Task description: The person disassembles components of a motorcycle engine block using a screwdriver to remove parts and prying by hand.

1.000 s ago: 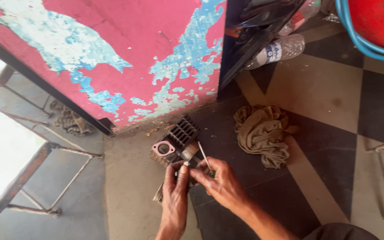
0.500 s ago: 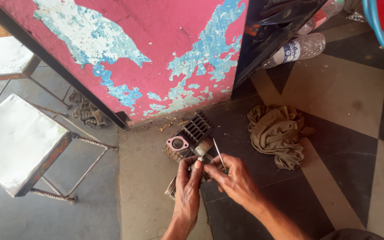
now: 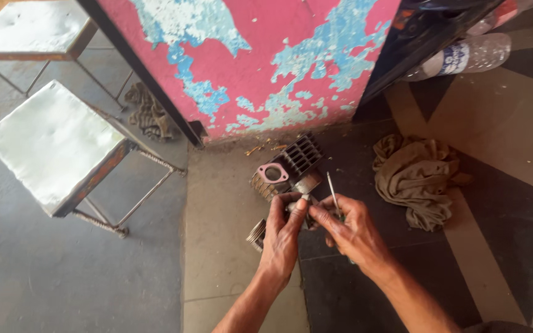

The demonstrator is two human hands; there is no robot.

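Wall: one pink wall with blue and pale patches where paint has peeled, standing along the far edge of the floor.
Floor: grey concrete at the left, dark and tan tiles at the right.
Stools: two metal-topped stools, the nearer stool at the left edge of the floor, the second in the far left corner.
Rags: two, a tan rag bunched on the tiles to the right of the hands, and a darker one at the foot of the wall behind the nearer stool.
Bottle: one clear plastic bottle lying on its side in the far right corner.
Finned engine parts: one finned cylinder head on the floor close to the wall, and one smaller ribbed part just beside the left wrist.
Left hand: the left hand is closed on a small grey metal piece, pinched at the fingertips.
Right hand: the right hand holds a thin metal rod upright, its forefinger meeting the same small piece.
Hands together: both touch at the piece, just in front of the cylinder head.
Change: over the last second the view has swung left and downward, bringing the stools further in; the hands have kept their grip, so the fiddling with the small piece goes on unbroken.
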